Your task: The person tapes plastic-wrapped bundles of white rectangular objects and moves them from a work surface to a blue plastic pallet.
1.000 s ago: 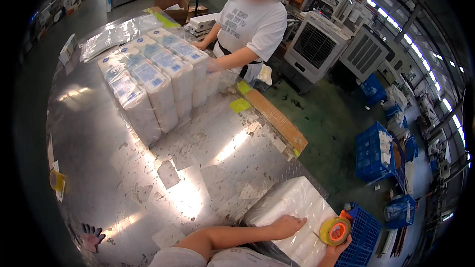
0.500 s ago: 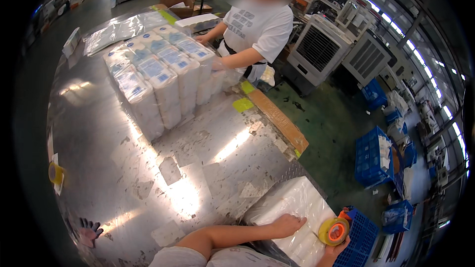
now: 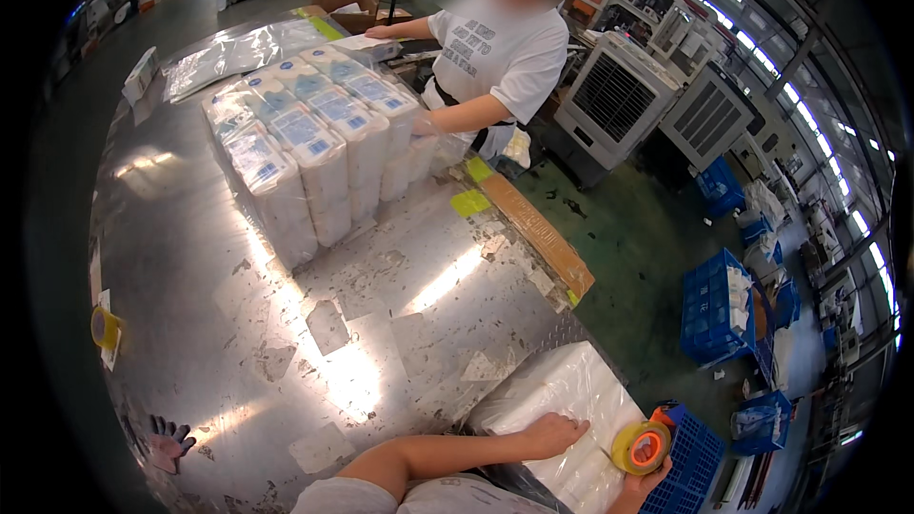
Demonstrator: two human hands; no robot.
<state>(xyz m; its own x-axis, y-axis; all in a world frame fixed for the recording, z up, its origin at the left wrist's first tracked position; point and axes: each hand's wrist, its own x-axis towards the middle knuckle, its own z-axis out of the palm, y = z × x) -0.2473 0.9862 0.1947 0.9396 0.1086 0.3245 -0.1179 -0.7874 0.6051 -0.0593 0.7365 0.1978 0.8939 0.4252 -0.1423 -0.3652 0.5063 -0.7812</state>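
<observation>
At the near right corner of the table lies a bulky white package [image 3: 547, 385] wrapped in clear plastic. My left hand [image 3: 555, 435] rests on its top with the fingers curled closed; whatever they may grip is hidden. In my right hand [image 3: 649, 482] is an orange tape dispenser [image 3: 660, 415] carrying a roll of yellowish tape [image 3: 635, 446], held against the package's right side. Part of that hand is behind the roll.
Across the metal table [image 3: 400, 333], a person [image 3: 500, 52] handles wrapped white packs [image 3: 328, 162]. A glove [image 3: 169, 440] and tape roll [image 3: 106, 327] lie along the left edge. Blue crates [image 3: 716, 309] and an air cooler [image 3: 617, 95] stand on the floor at right.
The other person's arm on the left side of the picture has reached farther out to a white item behind the packs. My hands, the package and the tape dispenser stay in place.
</observation>
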